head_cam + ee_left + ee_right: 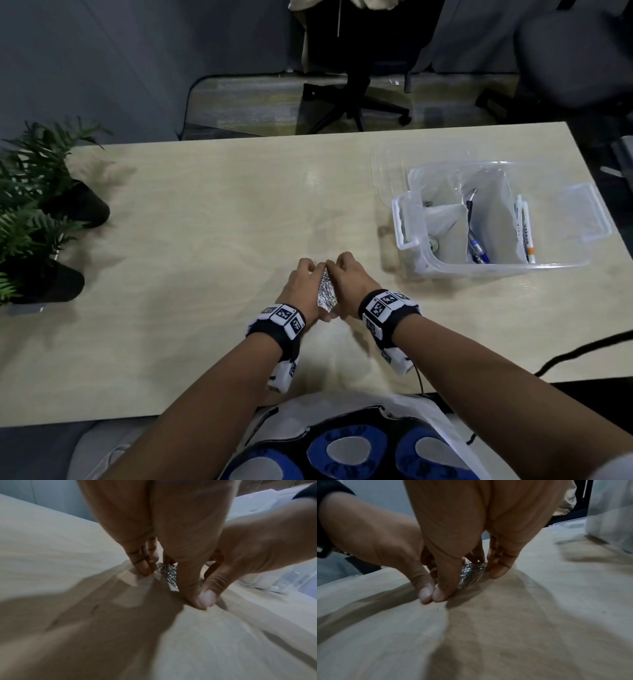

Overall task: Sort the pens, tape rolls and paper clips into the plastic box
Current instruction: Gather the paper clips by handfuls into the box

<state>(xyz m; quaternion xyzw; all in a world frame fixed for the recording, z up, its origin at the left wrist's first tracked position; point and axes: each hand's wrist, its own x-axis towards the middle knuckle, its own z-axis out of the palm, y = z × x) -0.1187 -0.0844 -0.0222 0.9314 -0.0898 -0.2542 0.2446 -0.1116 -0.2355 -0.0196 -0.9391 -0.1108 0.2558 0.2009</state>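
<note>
Both hands, left hand (301,286) and right hand (346,282), cupped the paper clips (327,291) mid-frame, fingers curled around them; loose, slippery pile, likely best scooped from underneath.

My left hand (154,527) and right hand (254,545) cup a shiny pile of paper clips (167,573) on the table (51,547), thumbs touching.

Bare forearms, no sleeves. Each wrist: black band (279,334) w/ white blocks bearing black-and-white square marker codes; right band (388,313) same, thin black cable trailing near it. White top (346,442) w/ blue/black pattern, grey ovals.
</note>
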